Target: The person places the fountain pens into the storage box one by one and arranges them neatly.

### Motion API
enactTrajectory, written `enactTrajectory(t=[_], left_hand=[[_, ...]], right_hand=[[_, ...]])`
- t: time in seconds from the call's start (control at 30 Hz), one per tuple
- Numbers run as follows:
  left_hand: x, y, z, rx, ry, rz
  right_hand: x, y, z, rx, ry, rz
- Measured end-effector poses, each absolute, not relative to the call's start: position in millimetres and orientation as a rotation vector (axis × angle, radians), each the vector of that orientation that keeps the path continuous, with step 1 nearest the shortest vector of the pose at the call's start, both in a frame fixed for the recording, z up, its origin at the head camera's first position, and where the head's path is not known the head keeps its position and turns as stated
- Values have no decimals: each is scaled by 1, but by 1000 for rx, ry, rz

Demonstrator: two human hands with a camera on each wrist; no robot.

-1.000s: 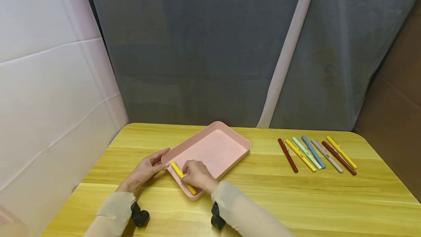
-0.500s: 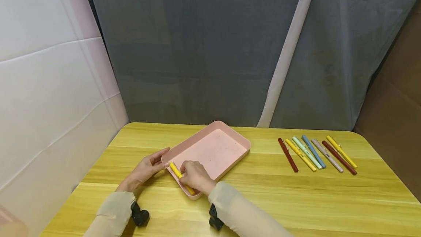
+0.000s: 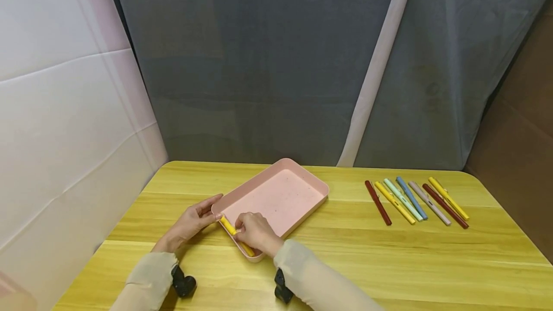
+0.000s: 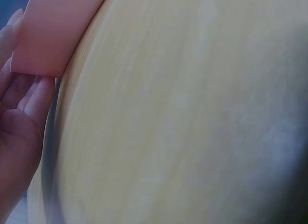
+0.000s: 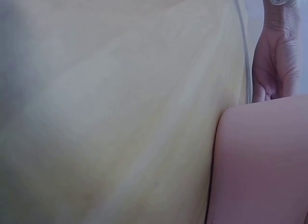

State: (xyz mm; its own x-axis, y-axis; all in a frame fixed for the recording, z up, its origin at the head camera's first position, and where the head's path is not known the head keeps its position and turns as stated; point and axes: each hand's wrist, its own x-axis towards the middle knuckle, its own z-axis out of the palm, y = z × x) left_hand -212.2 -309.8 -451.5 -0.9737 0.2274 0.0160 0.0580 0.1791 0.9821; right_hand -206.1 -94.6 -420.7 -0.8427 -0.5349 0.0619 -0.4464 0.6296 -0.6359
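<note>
A pink rectangular tray [image 3: 282, 196] lies at an angle on the wooden table. My left hand [image 3: 192, 223] grips its left corner, the thumb at the rim and the other fingers against the outside; the left wrist view shows this hand [image 4: 21, 118] around the tray's corner [image 4: 53, 36]. Inside the tray, along the short near-left wall, is a yellow pen [image 3: 227, 225]. My right hand [image 3: 257, 232] pinches the pen near its middle, covering part of it. The right wrist view shows the tray's outer wall [image 5: 264, 156] and the left hand [image 5: 276, 65] beyond, but not the right hand.
Several capped pens lie side by side on the right of the table: a dark red pen [image 3: 378, 203], a yellow pen [image 3: 394, 203], a mint pen [image 3: 403, 199], a blue pen [image 3: 412, 198] and others. A grey curtain [image 3: 268, 71] hangs behind the table, a white panel [image 3: 73, 109] at left.
My right hand has shifted the yellow pen slightly left, closer against the tray's short wall. The left hand and the tray stay in place.
</note>
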Motion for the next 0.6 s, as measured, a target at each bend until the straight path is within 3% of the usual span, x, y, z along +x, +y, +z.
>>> enactTrajectory(t=[0.6], left_hand=[[-209,-308,-447,212,2353,1847]], right_hand=[[-206,-95,-424,-819,2724,-1034]])
